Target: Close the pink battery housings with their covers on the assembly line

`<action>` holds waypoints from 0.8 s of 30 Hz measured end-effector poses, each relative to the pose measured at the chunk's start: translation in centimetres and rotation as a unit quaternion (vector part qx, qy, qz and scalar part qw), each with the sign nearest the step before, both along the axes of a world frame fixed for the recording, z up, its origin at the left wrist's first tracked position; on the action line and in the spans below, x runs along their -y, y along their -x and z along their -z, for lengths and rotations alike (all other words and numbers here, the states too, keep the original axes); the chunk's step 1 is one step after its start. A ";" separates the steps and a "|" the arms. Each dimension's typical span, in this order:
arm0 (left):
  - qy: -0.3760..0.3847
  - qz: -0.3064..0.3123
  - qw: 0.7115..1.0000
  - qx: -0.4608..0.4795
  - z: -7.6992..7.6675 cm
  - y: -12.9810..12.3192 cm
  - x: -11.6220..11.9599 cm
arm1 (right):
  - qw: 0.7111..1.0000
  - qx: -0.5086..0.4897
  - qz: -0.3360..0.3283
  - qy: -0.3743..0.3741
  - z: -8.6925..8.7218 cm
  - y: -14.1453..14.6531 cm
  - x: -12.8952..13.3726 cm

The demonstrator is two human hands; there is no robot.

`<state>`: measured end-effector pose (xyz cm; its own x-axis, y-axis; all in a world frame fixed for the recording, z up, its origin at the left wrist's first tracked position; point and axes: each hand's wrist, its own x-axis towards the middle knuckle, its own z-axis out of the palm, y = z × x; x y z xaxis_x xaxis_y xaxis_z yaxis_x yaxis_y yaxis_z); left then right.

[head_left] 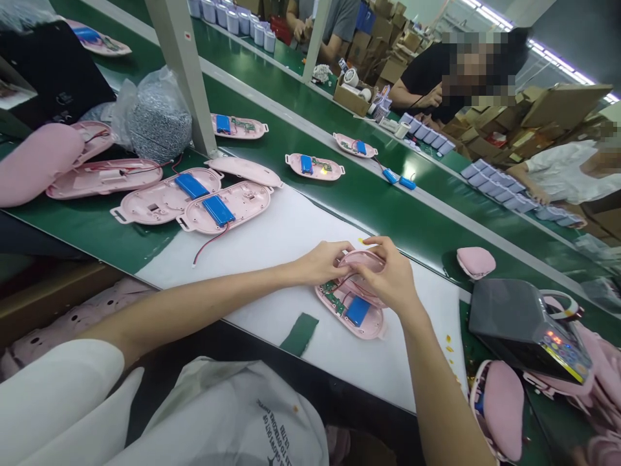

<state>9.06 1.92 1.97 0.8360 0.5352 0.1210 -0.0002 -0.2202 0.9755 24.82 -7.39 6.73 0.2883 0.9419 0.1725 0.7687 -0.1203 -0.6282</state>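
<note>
On the white sheet (272, 272) lies a pink shell (371, 327) with a green circuit board (334, 301) and a blue battery (358, 311). A second pink shell piece (371, 262) is held tilted over it, with red wires between the two. My left hand (323, 262) pinches the left end of that piece. My right hand (391, 272) grips its right side, thumb on the inner face and fingers behind. Both hands are closed on the same piece.
Pink shells with blue batteries (218, 210) lie at the left, beside a metal post (182, 71) and a bubble-wrapped bundle (160, 116). A dark device (524, 327) stands right. More shells sit on the green belt (272, 145). People work across it.
</note>
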 end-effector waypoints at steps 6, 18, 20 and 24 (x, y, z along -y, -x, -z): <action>0.027 -0.042 0.999 -0.017 0.1 0.1 0.4 | 0.999 0.024 -0.035 -0.010 0.2 0.0 -0.3; 0.133 -0.033 0.990 0.018 0.7 -0.3 -0.1 | 0.993 -0.018 -0.099 -0.069 -0.9 -1.1 0.1; 0.157 -0.028 0.987 0.018 0.7 -0.3 -0.2 | 0.992 0.015 -0.115 -0.055 -1.5 -1.2 0.3; 0.161 -0.029 0.986 0.027 0.7 -0.2 -0.3 | 0.981 0.144 -0.132 -0.010 -1.2 -0.6 0.3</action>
